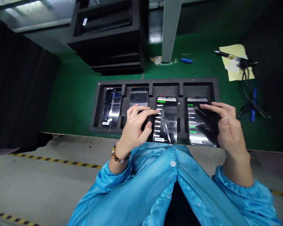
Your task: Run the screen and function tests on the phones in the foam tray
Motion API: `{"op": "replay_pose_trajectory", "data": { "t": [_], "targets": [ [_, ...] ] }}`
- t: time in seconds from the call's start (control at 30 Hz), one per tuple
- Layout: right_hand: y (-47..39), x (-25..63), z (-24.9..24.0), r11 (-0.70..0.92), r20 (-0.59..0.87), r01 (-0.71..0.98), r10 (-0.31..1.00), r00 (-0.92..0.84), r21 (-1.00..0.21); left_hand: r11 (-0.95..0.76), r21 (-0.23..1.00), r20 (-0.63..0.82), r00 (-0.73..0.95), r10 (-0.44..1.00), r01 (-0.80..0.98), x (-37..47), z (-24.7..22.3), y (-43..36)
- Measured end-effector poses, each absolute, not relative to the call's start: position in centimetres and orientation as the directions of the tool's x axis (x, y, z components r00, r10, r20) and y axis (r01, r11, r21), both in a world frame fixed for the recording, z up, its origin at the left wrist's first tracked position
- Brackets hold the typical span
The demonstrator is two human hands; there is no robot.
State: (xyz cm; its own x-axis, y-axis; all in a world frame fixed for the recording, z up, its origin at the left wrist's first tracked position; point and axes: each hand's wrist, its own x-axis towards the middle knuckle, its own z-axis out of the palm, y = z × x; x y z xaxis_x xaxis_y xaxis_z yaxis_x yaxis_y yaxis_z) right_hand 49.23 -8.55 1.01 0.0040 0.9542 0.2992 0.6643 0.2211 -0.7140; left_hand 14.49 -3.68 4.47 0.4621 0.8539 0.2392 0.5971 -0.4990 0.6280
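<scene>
A black foam tray (151,81) with phone-shaped compartments lies along the front of the green bench. My left hand (135,127) is open, its index fingertip at the left edge of a smartphone (166,125) whose lit screen lists white and green lines. Over the upper right of another lit smartphone (198,121), my right hand (230,125) has its fingers stretched out, the index tip at the screen. Both lit phones rest over the tray's front edge. A dark phone (138,95) lies partly behind my left hand. The leftmost phone (111,106) is dark, with a white label.
Stacked black foam trays (106,40) stand at the back left, a phone in the top one. Behind the bench rises a grey metal post (171,31). A blue cap (186,60), yellow paper (234,70), a pen (230,56) and a black cable (246,91) lie rightward.
</scene>
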Motion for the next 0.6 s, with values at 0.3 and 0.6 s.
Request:
{"op": "replay_pose_trajectory", "data": {
  "t": [0.3,0.6],
  "targets": [
    [-8.53,49.43,0.71,0.212,0.294,0.656,0.956,0.016,-0.725,-0.523,0.608,0.243,0.487,0.839,0.597,14.55,4.46,-3.74],
    [-8.50,49.20,1.04,0.296,0.376,0.657,0.927,-0.020,-0.694,-0.516,0.612,0.227,0.492,0.841,0.600,14.67,4.73,-3.64]
  ]
}}
